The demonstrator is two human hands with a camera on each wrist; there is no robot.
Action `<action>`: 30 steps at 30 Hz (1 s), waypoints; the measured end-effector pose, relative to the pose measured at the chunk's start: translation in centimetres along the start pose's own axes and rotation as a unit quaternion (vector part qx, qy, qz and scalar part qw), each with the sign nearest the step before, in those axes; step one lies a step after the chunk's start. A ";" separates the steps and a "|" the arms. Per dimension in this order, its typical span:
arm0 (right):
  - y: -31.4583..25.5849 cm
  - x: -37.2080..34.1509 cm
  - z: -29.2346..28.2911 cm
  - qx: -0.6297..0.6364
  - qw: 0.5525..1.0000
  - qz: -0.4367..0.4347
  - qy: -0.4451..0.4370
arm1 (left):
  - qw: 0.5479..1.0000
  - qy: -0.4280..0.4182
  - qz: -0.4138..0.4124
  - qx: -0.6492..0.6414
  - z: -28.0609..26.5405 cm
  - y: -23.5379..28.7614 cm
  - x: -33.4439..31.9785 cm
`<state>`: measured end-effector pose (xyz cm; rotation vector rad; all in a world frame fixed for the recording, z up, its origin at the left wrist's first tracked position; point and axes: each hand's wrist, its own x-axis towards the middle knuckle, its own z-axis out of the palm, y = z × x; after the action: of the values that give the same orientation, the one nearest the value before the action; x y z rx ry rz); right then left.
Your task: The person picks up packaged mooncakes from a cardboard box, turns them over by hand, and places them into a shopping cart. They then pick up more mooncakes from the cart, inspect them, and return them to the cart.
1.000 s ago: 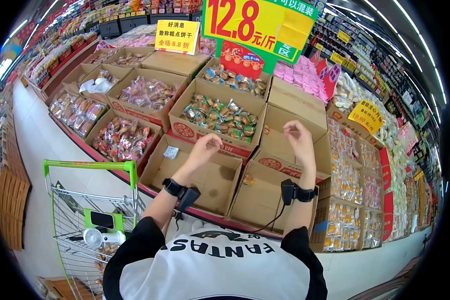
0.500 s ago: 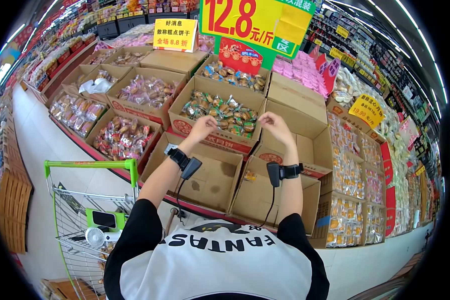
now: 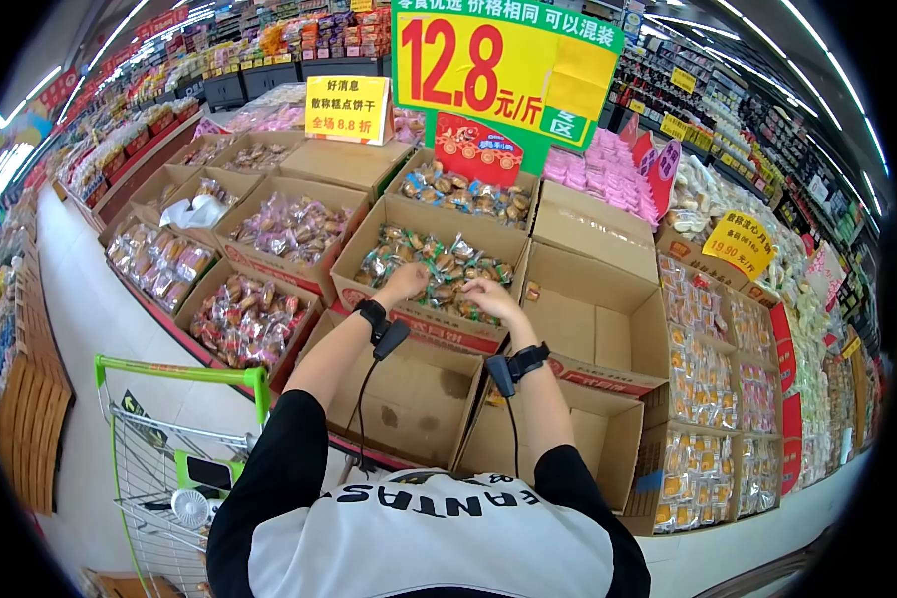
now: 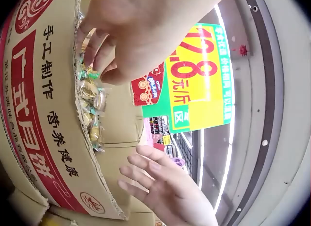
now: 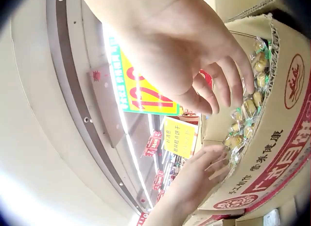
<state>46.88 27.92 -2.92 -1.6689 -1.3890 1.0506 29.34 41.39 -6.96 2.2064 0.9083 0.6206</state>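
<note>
Head view gives, nearest first, a black-and-white shirt (image 3: 429, 538) and two forearms, each with a wrist camera (image 3: 392, 340), reaching over a front carton (image 3: 419, 384); a shopping trolley (image 3: 174, 370) stands on the left. Half a second ago both hands hung at the near edge of the mooncake box (image 3: 448, 331); now they have gone forward past its printed front wall and down to the clear-and-green wrapped packets (image 3: 455, 262) lying loose inside.

The left grip (image 3: 406, 283) is at the left-middle of the pile, fingers loosely bent, with no packet seen pinched between them. The right grip (image 3: 488, 297) is nearer the right side, its fingers spread and gently curved downward in the right wrist view, likewise holding nothing visible. Whether fingertips touch wrappers cannot be told for certain.

So the work appears to have passed from approaching to working at the packets' level, with none yet lifted.

Behind this box lies another with blue-wrapped packets (image 3: 458, 189); beyond it rise a red card (image 3: 476, 149) and the big yellow-and-green price sign (image 3: 478, 70).
</note>
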 end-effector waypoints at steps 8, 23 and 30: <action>4.1 4.7 2.3 0.042 0.998 -0.008 0.054 | 0.941 -0.210 -0.046 0.261 3.4 -3.8 2.7; 7.4 5.0 4.2 0.070 0.994 0.057 0.057 | 0.898 -0.284 -0.206 0.265 3.9 -2.7 2.5; 5.6 3.7 3.6 0.126 0.986 0.106 0.014 | 0.917 -0.247 -0.195 0.245 4.3 -4.4 2.5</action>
<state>46.24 30.75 -10.02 -1.6595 -1.0261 1.2606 31.80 43.98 -12.62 2.3290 1.2651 -0.3873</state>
